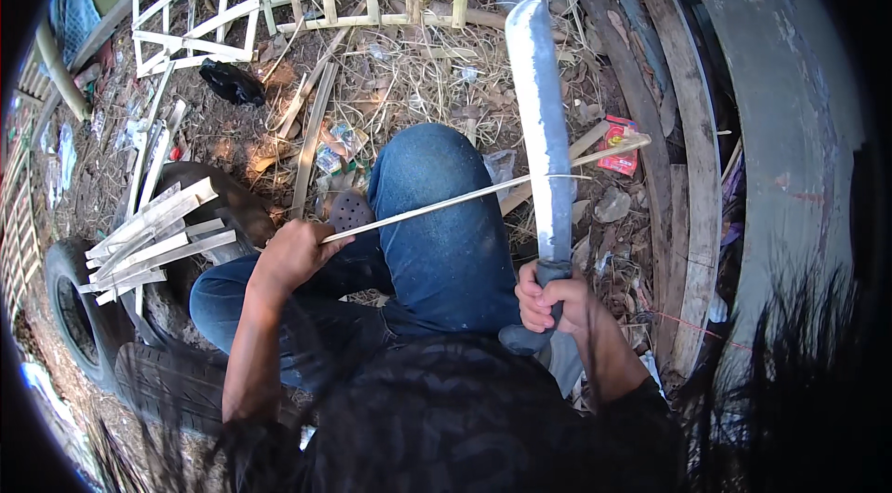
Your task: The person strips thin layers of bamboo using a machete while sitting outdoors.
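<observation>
My left hand (295, 253) is closed on one end of a thin, pale bamboo strip (437, 205), which slants up to the right across my raised knee. In my right hand (553, 300) is the dark handle of a machete (541, 112), its wide grey blade pointing away from me. The blade crosses the strip near the strip's far end; whether the edge bites into it I cannot tell. A bundle of split bamboo slats (158, 237) lies to the left of my left hand.
Bamboo lattice frames (372, 19) lie at the back. Old tires (79, 307) sit at the left, and a black plastic bag (230, 82) lies beyond. Long boards (688, 121) and a large grey panel (790, 140) line the right. A red packet (620, 147) rests among dry litter.
</observation>
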Available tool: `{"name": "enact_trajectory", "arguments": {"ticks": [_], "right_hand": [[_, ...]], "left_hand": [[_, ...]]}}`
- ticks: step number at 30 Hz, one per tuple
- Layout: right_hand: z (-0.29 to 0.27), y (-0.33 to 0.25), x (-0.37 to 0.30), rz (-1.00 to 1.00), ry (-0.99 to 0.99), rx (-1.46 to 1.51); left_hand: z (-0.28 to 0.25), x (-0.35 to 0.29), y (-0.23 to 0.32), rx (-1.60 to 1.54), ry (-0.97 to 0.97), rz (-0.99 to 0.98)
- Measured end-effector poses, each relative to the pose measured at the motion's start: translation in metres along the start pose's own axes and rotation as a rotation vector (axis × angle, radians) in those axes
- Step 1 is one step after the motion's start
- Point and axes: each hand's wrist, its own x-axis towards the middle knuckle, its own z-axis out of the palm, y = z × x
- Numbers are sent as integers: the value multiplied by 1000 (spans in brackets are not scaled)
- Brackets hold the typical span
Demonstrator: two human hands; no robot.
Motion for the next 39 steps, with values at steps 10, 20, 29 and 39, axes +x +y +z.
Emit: {"name": "enact_trajectory", "arguments": {"ticks": [10,20,29,39], "right_hand": [[7,9,12,38,-11,-134],[4,14,23,40,-83,-111],[-3,18,33,102,-181,-106],[-7,7,34,-6,-157,-99]], "left_hand": [[-1,10,14,93,-10,-24],[5,13,42,-2,63,-39],[-2,19,60,-23,-70,-91],[-7,17,64,-98,-97,-124]]}}
